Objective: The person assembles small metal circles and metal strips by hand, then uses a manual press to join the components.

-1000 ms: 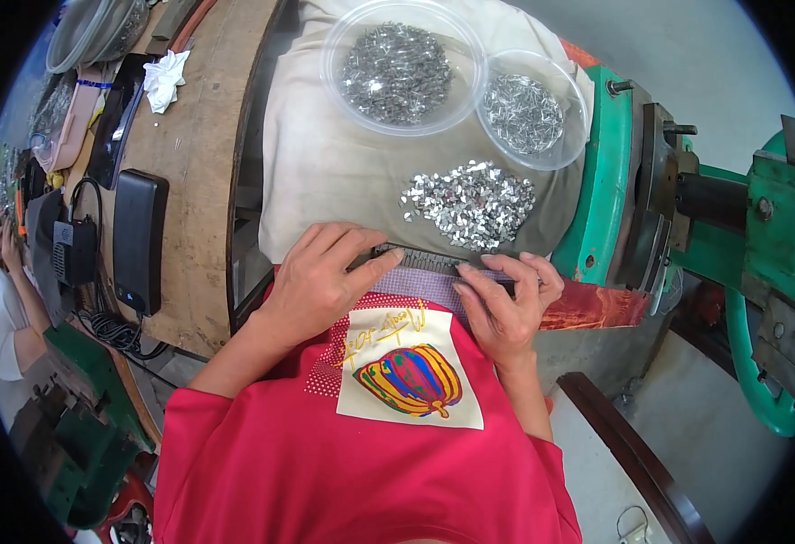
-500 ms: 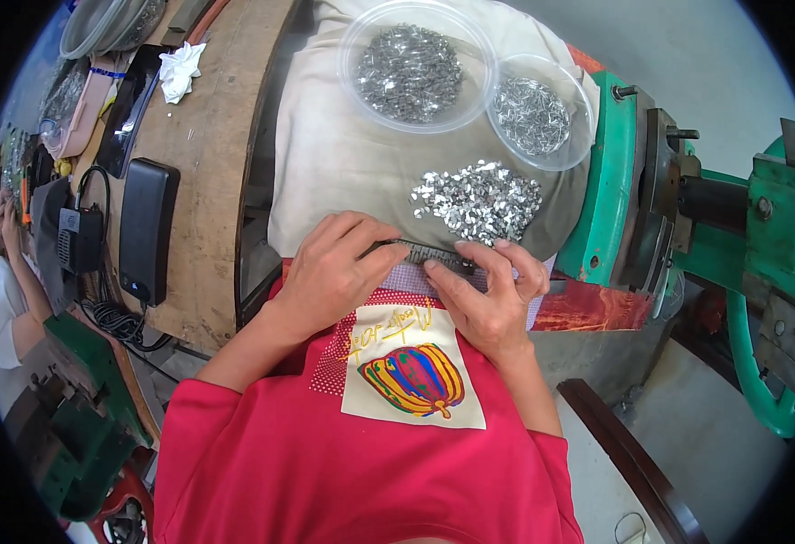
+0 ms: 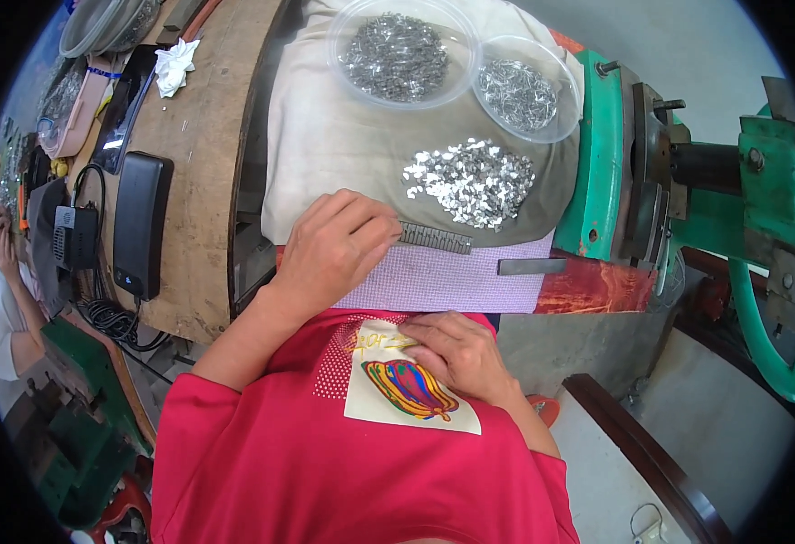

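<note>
My left hand [image 3: 339,243] is closed, its fingertips on the left end of a slotted metal strip [image 3: 436,238]. The strip lies across the far edge of a purple woven mat [image 3: 452,283], beside the cloth. My right hand [image 3: 456,349] is drawn back against the front of my red shirt [image 3: 361,471]. Its fingers are bent together over the printed patch, and whatever they hold is hidden. Just beyond the strip lies a loose pile of small shiny metal pieces [image 3: 470,181]. A flat dark metal bar [image 3: 532,267] rests on the mat's right side.
Two clear round tubs [image 3: 465,68] [image 3: 556,127] of small metal parts stand on the cloth [image 3: 311,118]. Green machinery [image 3: 597,172] borders the right. A wooden bench [image 3: 198,172] at left bears a black power pack [image 3: 144,222]. Another person's arm [image 3: 19,286] shows far left.
My right hand has left the strip and come back to my shirt, uncovering the dark bar and more of the mat. The left hand stays at the strip's left end. The whole view has shifted slightly.
</note>
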{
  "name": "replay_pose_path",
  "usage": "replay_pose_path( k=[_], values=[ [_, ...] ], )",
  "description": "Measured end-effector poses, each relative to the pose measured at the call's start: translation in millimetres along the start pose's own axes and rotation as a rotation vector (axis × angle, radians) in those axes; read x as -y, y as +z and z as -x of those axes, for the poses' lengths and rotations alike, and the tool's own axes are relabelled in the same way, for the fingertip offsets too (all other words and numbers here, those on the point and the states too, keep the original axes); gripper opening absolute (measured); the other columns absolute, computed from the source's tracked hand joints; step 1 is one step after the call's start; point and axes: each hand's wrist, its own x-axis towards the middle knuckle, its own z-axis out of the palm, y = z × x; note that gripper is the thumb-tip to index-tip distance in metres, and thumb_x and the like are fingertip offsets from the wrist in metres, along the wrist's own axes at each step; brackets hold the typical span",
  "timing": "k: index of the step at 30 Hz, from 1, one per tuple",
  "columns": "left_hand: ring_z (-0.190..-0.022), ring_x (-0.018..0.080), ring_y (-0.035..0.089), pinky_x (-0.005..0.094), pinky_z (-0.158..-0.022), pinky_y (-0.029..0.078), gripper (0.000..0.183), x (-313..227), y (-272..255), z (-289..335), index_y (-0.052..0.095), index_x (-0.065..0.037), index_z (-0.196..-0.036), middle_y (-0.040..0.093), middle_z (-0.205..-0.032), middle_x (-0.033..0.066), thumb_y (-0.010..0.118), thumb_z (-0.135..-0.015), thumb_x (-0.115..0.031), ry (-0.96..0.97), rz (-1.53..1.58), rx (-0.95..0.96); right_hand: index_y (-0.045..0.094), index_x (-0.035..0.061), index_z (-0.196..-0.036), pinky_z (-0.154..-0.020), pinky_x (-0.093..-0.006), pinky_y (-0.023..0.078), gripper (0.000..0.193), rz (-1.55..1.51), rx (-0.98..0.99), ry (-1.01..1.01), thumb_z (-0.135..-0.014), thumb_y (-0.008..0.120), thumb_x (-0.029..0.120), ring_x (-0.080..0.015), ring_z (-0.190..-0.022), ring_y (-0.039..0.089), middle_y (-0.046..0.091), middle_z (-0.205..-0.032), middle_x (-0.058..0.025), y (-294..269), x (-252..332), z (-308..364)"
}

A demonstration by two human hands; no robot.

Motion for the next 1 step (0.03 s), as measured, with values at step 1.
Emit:
replay_pose_path(
  k=[1],
  values=[
    [-0.086, 0.0266, 0.063, 0.0375, -0.074, 0.051, 0.016, -1.0, 0.2, -0.5, 0.067, -0.008, -0.09, 0.069, -0.096, 0.0059, 0.073, -0.076, -0.004, -0.029, 0.009, 0.006, 0.073, 0.0072, -0.103, -0.075, -0.0364, 0.056, 0.02, 0.056, 0.011, 0.071, -0.085, 0.072, 0.016, -0.0259, -0.087, 0.069, 0.071, -0.102, -0.0083, 1.4, -2.8, 5.9]
  ],
)
